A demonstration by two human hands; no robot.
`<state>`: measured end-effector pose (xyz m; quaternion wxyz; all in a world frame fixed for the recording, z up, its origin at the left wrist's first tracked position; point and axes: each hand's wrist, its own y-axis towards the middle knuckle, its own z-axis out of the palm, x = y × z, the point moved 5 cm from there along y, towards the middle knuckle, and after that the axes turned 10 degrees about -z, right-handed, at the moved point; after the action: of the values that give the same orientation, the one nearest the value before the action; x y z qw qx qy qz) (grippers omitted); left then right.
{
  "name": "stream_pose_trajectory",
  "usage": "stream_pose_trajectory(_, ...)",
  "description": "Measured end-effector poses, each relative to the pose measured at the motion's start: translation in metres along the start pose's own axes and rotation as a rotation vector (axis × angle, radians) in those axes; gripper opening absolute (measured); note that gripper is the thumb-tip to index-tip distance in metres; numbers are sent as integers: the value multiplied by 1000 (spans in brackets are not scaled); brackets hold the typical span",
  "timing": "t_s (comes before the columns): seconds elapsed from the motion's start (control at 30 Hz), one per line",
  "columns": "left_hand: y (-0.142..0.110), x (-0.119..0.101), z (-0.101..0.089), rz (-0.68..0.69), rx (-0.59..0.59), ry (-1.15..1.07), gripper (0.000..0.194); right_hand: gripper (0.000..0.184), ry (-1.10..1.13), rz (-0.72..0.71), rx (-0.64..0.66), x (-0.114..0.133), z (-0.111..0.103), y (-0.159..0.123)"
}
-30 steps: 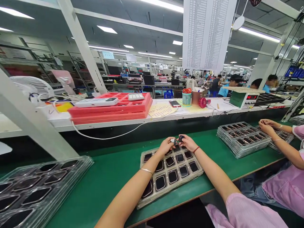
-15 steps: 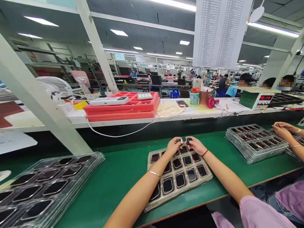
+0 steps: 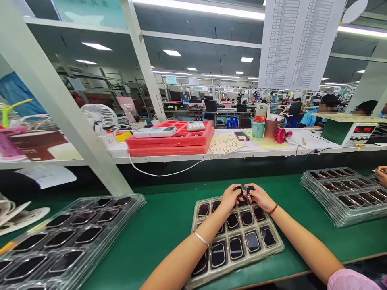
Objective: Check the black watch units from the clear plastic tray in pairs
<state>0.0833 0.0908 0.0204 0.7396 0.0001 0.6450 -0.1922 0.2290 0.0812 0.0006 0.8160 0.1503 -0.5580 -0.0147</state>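
Over the back edge of a clear plastic tray (image 3: 231, 266), both my hands are close together, each pinching a small square smartwatch body. My left hand (image 3: 229, 198) is closed on one smartwatch body (image 3: 238, 190), its thumb over the dark face. Closed on a second smartwatch body (image 3: 250, 190), with small white marks on its black face, is my right hand (image 3: 261, 198). Below them the tray holds rows of square watch bodies (image 3: 236, 247) with black faces and light metal rims. My left forearm covers part of the tray's left side.
Stacked trays of watch bodies stand at left (image 3: 72, 235) and right (image 3: 347, 193) on the green bench (image 3: 157, 225). A co-worker's hand (image 3: 381, 174) is at the right edge. Behind, a shelf carries red foam trays (image 3: 169, 151), a fan (image 3: 101, 114) and a power supply (image 3: 356, 133).
The view has swung left, so the scene sits further right, and the co-worker's hands are mostly out of frame. The watch body in my left hand now shows its dark face.
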Motion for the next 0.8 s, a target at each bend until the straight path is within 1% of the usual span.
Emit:
stream_pose_trajectory(0.17, -11, 2, 4, -18, -29, -34, 26, 38, 5, 17, -4, 1, 1, -5)
stream_pose_trajectory(0.27, -17, 0, 7, -50, -25, -41, 25, 37, -5, 27, -2, 2, 2, -8)
stream_pose_trajectory(0.4, -22, -6, 1, -87, 5, -14, 30, 38, -36, 53, 3, 4, 3, -8)
stream_pose_trajectory(0.47, -22, -7, -8, -69, 3, 6, 34, 39, -57, 76, 12, 4, 4, -5)
stream_pose_trajectory(0.57, -20, -5, -23, -13, -45, 45, 41, 39, -83, 101, 26, 1, 9, 0)
stream_pose_trajectory(0.63, -18, -2, -31, 18, -71, 88, 42, 39, -97, 102, 30, -2, 14, 4)
stream_pose_trajectory(0.7, -16, 1, -35, 53, -78, 145, 42, 40, -110, 95, 33, -4, 17, 5)
stream_pose_trajectory(0.8, -15, 4, -35, 129, -64, 231, 40, 40, -127, 84, 35, -7, 20, 5)
